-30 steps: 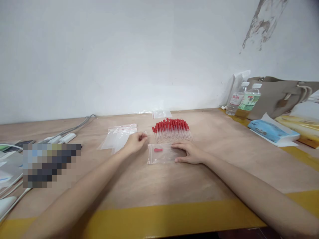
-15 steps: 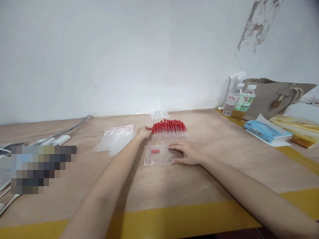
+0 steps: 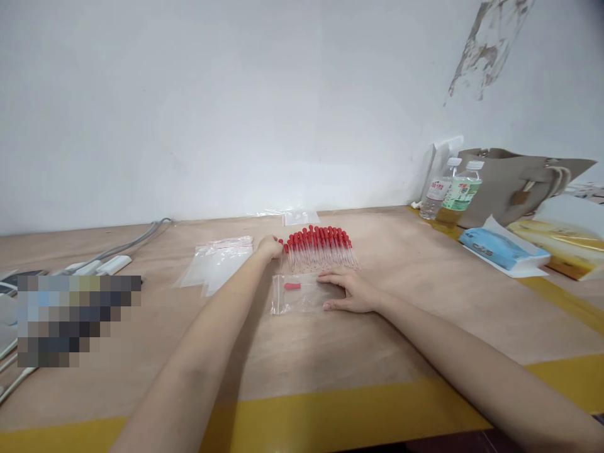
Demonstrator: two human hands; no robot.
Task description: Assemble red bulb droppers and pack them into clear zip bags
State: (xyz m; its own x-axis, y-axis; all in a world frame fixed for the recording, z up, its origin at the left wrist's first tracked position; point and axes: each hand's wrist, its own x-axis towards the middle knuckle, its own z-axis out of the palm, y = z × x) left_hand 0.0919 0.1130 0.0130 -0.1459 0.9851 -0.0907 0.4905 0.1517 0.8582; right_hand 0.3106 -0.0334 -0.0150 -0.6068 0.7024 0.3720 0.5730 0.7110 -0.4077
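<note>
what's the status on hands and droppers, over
Left hand pinching a red-capped dropper at the row end. Right hand flat on the zip bag. Nothing blocking.

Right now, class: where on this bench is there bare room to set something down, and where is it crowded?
Bare wood lies between the yellow edge strip and the zip bag under the right hand, and right of the droppers toward the tissue pack. Crowded: around the left hand, empty bags and cables.

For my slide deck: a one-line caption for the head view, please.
Left hand at a row of red-bulbed droppers; right hand flat on a clear bag.
</note>
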